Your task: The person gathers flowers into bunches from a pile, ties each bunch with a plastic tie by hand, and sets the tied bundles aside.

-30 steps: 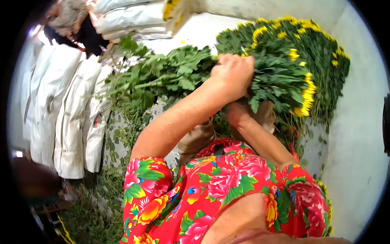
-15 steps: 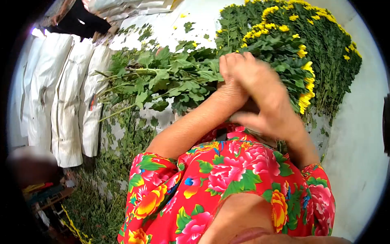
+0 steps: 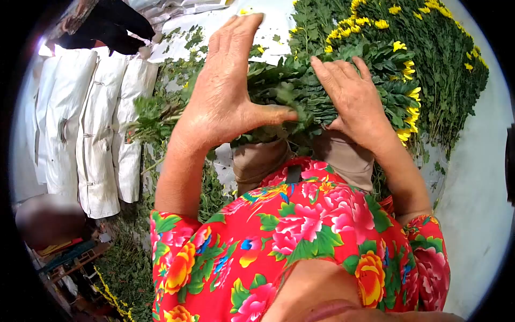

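Observation:
A bunch of yellow chrysanthemums (image 3: pixel 394 99) lies crosswise in front of my body, flower heads to the right and leafy stems to the left. Over its middle, my right hand (image 3: pixel 354 99) rests with its fingers across the stems and its thumb on the near side, gripping the bunch. My left hand (image 3: pixel 228 88) is raised above the stem part, fingers stretched forward and thumb pointing right, with nothing in it. Some leaves between the hands are blurred.
A large heap of yellow chrysanthemums (image 3: pixel 440 70) lies at the far right. Long white wrapped bundles (image 3: pixel 99 134) lie at the left. Loose leaves and stems (image 3: pixel 129 268) cover the floor at lower left. Another person's dark-clothed legs (image 3: pixel 110 27) are at the upper left.
My left hand has come off the bunch and moved left, opening. My right hand, crossed over the left before, now lies on the bunch. My knees have come into view.

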`<action>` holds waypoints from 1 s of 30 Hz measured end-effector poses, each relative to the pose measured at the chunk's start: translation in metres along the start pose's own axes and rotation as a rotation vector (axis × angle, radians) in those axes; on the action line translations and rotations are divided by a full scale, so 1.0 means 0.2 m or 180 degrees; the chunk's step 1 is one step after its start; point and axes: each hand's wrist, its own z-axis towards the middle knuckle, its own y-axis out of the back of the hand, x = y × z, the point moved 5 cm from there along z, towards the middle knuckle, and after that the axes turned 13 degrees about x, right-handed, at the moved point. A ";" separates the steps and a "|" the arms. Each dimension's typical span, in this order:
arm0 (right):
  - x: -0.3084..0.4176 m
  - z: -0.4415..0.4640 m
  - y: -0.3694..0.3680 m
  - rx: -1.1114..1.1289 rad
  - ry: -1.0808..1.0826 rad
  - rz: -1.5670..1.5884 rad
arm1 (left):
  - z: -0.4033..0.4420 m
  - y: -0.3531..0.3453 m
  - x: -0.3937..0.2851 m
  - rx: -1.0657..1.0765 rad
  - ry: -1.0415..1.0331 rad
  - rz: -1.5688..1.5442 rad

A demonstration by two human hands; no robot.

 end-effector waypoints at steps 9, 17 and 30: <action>0.04 -0.09 -0.11 -0.0599 0.0012 -0.0197 | -0.11 -0.58 0.03 0.1032 0.0765 0.1032; 0.10 -0.32 -0.05 -0.1111 0.0358 0.0326 | -0.10 -0.57 0.02 0.1133 0.0732 0.0788; -0.91 -2.49 -1.15 0.1635 -0.4800 0.0642 | -0.17 -0.51 0.08 0.0952 0.0172 0.1160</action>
